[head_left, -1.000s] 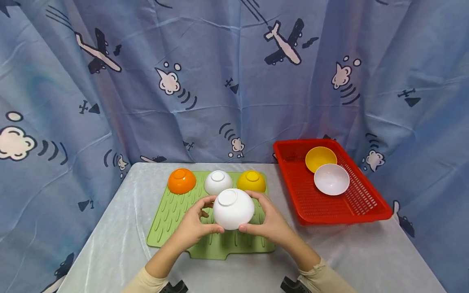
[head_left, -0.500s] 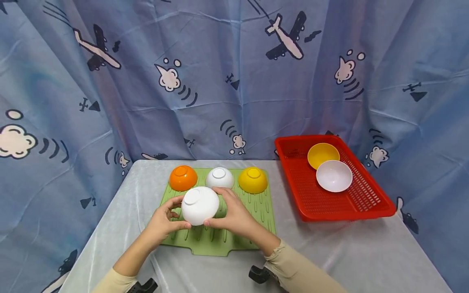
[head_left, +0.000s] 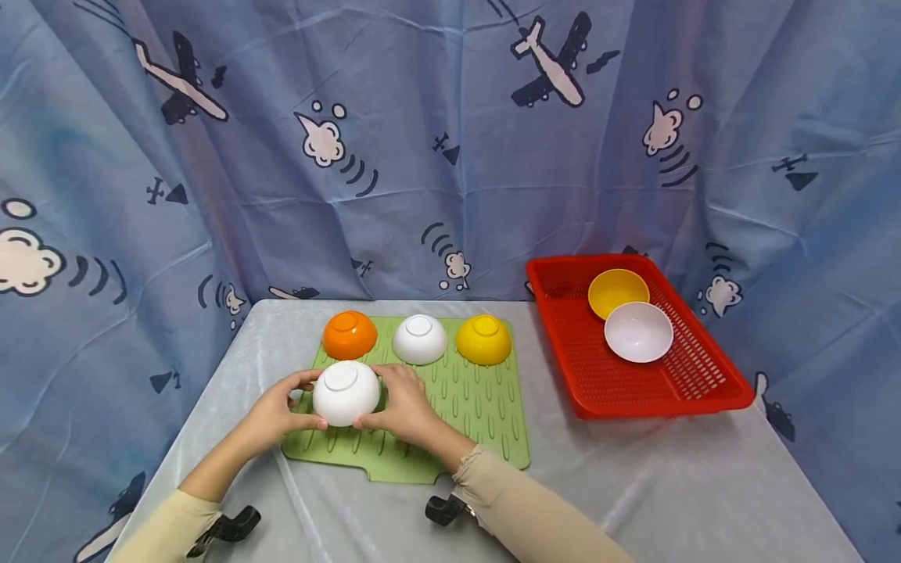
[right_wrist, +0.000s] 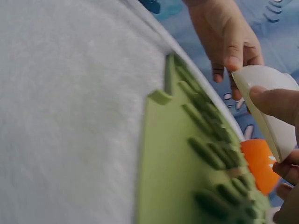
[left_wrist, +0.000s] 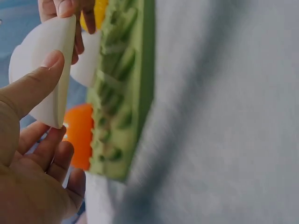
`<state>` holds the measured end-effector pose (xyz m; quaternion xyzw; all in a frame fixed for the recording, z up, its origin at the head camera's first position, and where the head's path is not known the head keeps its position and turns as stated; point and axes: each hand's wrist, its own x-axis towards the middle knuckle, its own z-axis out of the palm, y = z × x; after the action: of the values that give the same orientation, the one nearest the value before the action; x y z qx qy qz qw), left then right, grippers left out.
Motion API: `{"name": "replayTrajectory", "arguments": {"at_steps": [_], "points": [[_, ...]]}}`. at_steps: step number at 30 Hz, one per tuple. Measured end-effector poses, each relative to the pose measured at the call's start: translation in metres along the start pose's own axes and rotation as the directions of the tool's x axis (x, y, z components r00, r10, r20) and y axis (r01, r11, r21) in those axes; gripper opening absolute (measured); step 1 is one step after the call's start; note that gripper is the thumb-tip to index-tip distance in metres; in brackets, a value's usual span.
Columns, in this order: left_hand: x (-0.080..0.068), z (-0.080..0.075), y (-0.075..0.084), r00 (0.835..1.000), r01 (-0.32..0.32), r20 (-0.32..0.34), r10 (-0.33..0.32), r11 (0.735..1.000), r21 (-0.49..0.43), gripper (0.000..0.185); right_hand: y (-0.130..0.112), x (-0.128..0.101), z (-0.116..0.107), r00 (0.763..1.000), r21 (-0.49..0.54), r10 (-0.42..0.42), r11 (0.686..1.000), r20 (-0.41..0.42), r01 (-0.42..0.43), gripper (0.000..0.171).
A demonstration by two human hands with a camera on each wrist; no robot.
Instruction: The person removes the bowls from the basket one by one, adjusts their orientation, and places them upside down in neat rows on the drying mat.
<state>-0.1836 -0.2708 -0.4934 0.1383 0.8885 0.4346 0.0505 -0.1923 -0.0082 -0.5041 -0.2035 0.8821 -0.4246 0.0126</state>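
An upside-down white bowl is held between both hands above the front left of the green drying mat. My left hand pinches its left rim, thumb in front and fingers behind. On the other side my right hand grips it the same way. In the left wrist view the bowl is apart from the mat, its rim facing down toward it. Behind it, upside down on the mat, stand an orange bowl, a second white bowl and a yellow bowl.
A red plastic basket stands at the right of the table. Inside it lie a yellow bowl and a white bowl, both facing up and overlapping. A blue patterned curtain hangs behind the table.
Both hands have carried the white bowl left and slightly lower, from in front of the middle of the mat to in front of the orange bowl. Its tilt has lessened.
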Motion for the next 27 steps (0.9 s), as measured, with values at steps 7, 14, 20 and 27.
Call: {"name": "replayTrajectory", "arguments": {"at_steps": [7, 14, 20, 27], "points": [[0.003, -0.002, -0.02, 0.999, -0.035, -0.002, 0.035, 0.999, 0.037, 0.085, 0.005, 0.008, 0.027, 0.999, -0.132, 0.026, 0.991, -0.03, -0.029, 0.088], [0.001, -0.004, -0.037, 1.0, -0.017, -0.012, 0.018, 0.995, 0.102, 0.087, -0.003, 0.013, 0.041, 0.998, -0.274, 0.03, 0.961, -0.056, -0.044, 0.086], [0.001, -0.005, -0.04, 1.0, -0.001, -0.009, 0.002, 0.991, 0.133, 0.087, -0.002, 0.015, 0.046, 0.998, -0.32, 0.037, 0.946, -0.057, -0.053, 0.083], [0.003, -0.008, -0.031, 1.0, 0.012, 0.008, -0.013, 0.982, 0.189, 0.092, -0.004, 0.014, 0.044, 0.998, -0.325, 0.027, 0.945, -0.06, -0.045, 0.083]]}}
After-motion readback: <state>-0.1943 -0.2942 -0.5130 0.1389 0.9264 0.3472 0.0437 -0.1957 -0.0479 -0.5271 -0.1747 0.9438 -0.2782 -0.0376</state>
